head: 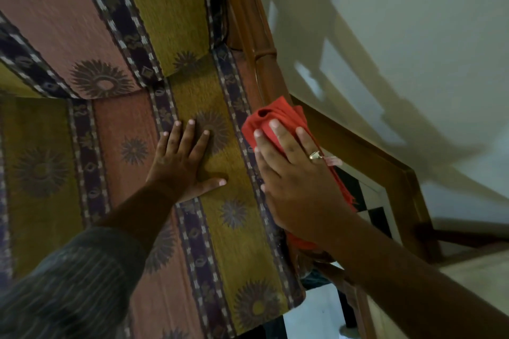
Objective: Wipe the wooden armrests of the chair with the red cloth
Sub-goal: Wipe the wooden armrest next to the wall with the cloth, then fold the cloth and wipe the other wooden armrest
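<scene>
Nearest the camera: a striped sleeve (68, 283) on the left arm, bare forearm on the right. Left hand (181, 162) lies flat on the seat cushion (234, 250), palm down, fingers spread wide, thumb out to the side, gripping nothing; reads as a brace for leaning over the chair while the other arm works. Right hand (292, 173) is pressed palm-down on the red cloth (271, 118), fingers (278, 132) extended and lying close together, so the cloth is held by downward pressure, not pinched. Ring on one finger. The cloth is bunched under the palm: a wad sticks out past the fingertips, an edge trails out on the outer side of the hand, and more red shows below the wrist. It sits on the chair's right-side rail, between the cushion edge and the wooden frame; the wood directly under it is hidden, so contact with the armrest (265, 74) is a judgement, but the rail comes out just beyond the cloth and runs up to the backrest (115, 22). Flat hand suits long strokes along the rail. Probably mid-wipe on this side; other armrest not in view. Beyond: checkered floor (369, 201) through the frame, plain wall (413, 22) with the chair's shadow.
</scene>
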The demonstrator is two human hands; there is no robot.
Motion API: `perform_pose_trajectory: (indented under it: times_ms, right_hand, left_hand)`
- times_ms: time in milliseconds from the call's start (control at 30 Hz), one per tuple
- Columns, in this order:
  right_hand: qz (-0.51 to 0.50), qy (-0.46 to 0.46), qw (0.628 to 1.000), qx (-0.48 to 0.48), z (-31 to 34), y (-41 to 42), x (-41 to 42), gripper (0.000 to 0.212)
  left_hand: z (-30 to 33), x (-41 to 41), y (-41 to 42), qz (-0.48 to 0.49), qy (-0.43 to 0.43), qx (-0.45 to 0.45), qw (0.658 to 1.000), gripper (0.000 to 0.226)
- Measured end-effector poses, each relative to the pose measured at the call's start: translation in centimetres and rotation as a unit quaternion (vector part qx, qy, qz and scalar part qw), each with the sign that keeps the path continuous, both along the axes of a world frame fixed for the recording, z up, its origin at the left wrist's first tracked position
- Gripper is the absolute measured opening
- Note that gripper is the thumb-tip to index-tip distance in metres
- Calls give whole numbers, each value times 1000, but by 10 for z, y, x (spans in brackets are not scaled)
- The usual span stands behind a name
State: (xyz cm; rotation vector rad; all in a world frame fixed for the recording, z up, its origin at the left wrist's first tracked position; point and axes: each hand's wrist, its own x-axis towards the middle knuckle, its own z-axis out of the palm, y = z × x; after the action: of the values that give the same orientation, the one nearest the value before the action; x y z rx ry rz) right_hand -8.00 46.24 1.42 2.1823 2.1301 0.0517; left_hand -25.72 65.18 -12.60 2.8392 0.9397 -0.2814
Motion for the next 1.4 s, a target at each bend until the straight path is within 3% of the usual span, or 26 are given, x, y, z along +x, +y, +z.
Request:
perform_pose_trajectory:
  times_ms: [167, 300, 400, 467, 533, 600, 667, 700, 733, 833, 933, 1000, 1100, 1200, 1400]
  right_hand:
    - [-97, 71, 992, 32, 0, 11, 1, 71]
    - [-189, 162, 966, 73, -5, -14, -8, 71]
    - [-212, 141, 965, 58, -4, -32, -19, 69]
    - [-217, 140, 965, 41, -2, -38, -25, 69]
    - [-220, 209, 952, 50, 2, -37, -24, 69]
    - [-272, 327, 902, 69, 6, -35, -22, 69]
    - [-396, 404, 819, 99, 10, -36, -17, 68]
    - [-455, 413, 782, 102, 12, -36, -14, 66]
    - [-489, 423, 756, 98, 13, -38, -12, 61]
    - [-509, 431, 742, 68, 11, -44, -13, 54]
    - [-508, 347, 783, 88, 8, -45, -16, 59]
    - [-508, 301, 799, 109, 13, -45, -20, 48]
    - [-463, 288, 826, 143, 36, -40, -43, 38]
    - [-422, 323, 831, 166, 54, -22, -85, 30]
    - [-388, 480, 774, 142, 54, 44, -203, 32]
  left_hand:
    - [1, -3, -6, 6, 8, -4, 1000, 121]
    - [3, -6, -9, 14, 26, -23, 999, 122]
    - [8, -8, -19, 44, 30, -49, 997, 122]
    - [12, -6, -26, 77, 52, -84, 992, 118]
    - [28, 8, -35, 141, 65, -159, 975, 109]
    - [54, 24, -55, 215, -47, -302, 927, 79]
    - [90, 42, -88, 317, -215, -465, 798, 40]
    - [104, 51, -106, 337, -256, -520, 742, 35]
    - [112, 58, -122, 336, -271, -548, 716, 39]
    - [127, 67, -155, 313, -278, -538, 732, 45]
    - [132, 63, -159, 320, -275, -491, 762, 39]
    - [136, 59, -161, 308, -269, -472, 781, 37]
    - [145, 42, -154, 337, -302, -455, 767, 34]
    - [152, 3, -136, 364, -335, -407, 768, 33]
    - [176, -136, -85, 400, -393, -283, 778, 32]
